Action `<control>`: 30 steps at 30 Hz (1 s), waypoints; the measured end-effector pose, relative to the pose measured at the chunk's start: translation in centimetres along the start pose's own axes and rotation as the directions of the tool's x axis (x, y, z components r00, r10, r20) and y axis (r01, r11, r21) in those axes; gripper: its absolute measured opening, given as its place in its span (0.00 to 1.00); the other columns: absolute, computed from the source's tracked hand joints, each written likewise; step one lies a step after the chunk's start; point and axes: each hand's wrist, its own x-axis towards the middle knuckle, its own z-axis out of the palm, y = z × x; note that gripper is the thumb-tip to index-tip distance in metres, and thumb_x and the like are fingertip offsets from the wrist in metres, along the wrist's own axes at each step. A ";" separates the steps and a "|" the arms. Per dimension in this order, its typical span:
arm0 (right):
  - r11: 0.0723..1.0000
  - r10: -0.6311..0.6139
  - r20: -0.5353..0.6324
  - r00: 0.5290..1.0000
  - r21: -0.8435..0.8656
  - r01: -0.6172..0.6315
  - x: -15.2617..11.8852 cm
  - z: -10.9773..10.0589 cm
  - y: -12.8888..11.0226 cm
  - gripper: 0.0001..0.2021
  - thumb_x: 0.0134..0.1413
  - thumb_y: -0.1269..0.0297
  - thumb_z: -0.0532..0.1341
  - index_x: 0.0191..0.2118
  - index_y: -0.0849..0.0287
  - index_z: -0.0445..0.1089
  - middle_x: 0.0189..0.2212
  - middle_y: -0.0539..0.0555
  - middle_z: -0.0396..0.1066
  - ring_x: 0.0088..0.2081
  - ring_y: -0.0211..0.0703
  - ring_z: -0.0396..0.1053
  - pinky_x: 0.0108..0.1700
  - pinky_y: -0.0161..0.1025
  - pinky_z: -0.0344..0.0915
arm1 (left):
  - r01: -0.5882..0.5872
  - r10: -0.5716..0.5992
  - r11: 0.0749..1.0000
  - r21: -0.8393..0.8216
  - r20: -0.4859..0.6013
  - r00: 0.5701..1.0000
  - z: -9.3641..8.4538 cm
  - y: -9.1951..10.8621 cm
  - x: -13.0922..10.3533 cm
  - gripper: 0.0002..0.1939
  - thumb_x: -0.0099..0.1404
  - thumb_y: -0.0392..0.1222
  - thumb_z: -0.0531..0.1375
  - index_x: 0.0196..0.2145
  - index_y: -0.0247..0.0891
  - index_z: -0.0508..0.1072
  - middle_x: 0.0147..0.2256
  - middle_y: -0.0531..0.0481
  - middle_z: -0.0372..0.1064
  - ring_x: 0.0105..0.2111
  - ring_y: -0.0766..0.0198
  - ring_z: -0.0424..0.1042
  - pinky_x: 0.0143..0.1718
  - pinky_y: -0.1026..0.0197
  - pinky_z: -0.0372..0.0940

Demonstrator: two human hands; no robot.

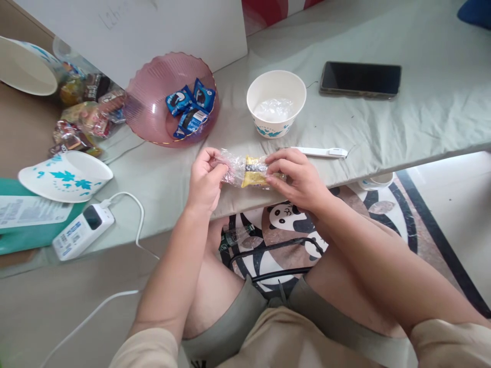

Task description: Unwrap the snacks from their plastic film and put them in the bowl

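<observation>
A small yellow-and-black wrapped snack (253, 173) lies in clear crinkled plastic at the front edge of the cloth-covered surface, between my two hands. My left hand (207, 176) pinches the left end of the clear plastic wrapper (231, 166), where a reddish print shows. From the other side, the fingers of my right hand (293, 174) close on the right end of the snack packet. Just behind stands a white paper bowl (276, 110) with blue leaf print, holding crumpled clear plastic. A white utility knife (322, 152) lies beyond my right hand.
A pink scalloped bowl (153, 102) holds several blue packets (191, 110). Farther left are assorted wrapped snacks (92, 112), a tipped paper bowl (67, 176) and a white power bank (83, 231) with a cable. A black phone (360, 79) rests at the right.
</observation>
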 end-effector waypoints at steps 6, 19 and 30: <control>0.950 0.304 -0.190 0.933 -0.011 -0.312 0.1 -1.4 0.1 0.05 0.62 0.61 0.59 0.38 0.55 0.70 0.30 0.51 0.73 0.33 0.42 0.70 0.39 0.41 0.67 | 0.014 -0.004 0.995 0.097 -0.102 0.995 -1.3 -0.3 1.2 0.14 0.45 0.29 0.57 0.31 0.42 0.62 0.23 0.58 0.62 0.20 0.69 0.64 0.18 0.68 0.57; 0.839 0.201 -0.289 0.936 -0.443 -0.316 -0.7 -2.2 1.1 0.19 0.53 0.71 0.57 0.51 0.55 0.71 0.44 0.59 0.70 0.47 0.54 0.68 0.49 0.52 0.65 | -0.388 0.482 0.573 0.722 0.086 0.872 -4.5 -0.6 1.3 0.23 0.51 0.33 0.64 0.46 0.44 0.69 0.50 0.45 0.69 0.48 0.54 0.73 0.46 0.52 0.71; 0.855 0.107 -0.356 0.928 -0.444 -0.269 -0.1 -1.0 0.4 0.07 0.64 0.63 0.59 0.36 0.51 0.75 0.50 0.58 0.72 0.53 0.60 0.68 0.55 0.63 0.60 | -0.621 0.456 0.533 0.575 0.423 0.783 -3.4 0.8 0.3 0.05 0.63 0.40 0.62 0.29 0.42 0.78 0.35 0.49 0.80 0.38 0.58 0.78 0.46 0.54 0.72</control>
